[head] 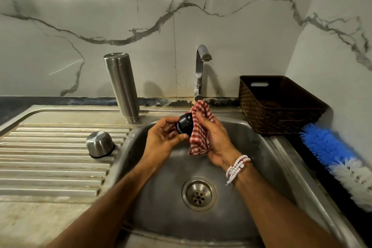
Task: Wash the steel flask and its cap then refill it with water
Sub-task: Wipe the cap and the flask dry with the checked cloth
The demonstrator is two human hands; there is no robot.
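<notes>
Two bare forearms reach in from 6 o'clock over a steel sink (261, 167). Its round drain (198, 193) lies just beyond them, low in the basin. White and pink bead bracelets (237, 167) wrap the right wrist.

Above the basin, the left hand (163, 137) has its grip clamped on the black cap (184, 127), fingers curled under it and thumb along its near side. The cap is a short, dark, glossy cylinder with ridges round it, lying on its side with one end pointing to 3 o'clock. That end is pressed into a red-and-white checked cloth (200, 133). The right hand (213, 137) has its grip closed on the cloth, bunching it against the cap, and a loose corner hangs down toward 6 o'clock.

At 9 o'clock of the hands, a steel cup (100, 144) sits mouth-down on the ribbed drainboard (50, 167). It is domed and shiny, with a dark ring at its rim.

Farther back, at 11 o'clock of the hands, the steel flask (121, 86) stands upside down on the sink's rim. It is a tall brushed-metal cylinder with its flat base up and its ringed neck down, uncapped.

At 12 o'clock the tap (199, 70) rises behind the cloth. At 2 o'clock a brown woven basket (267, 119) sits on the worktop (30, 227). A blue-and-white bristle brush (326, 147) lies at 3 o'clock. Behind everything is a veined marble wall (221, 26).
</notes>
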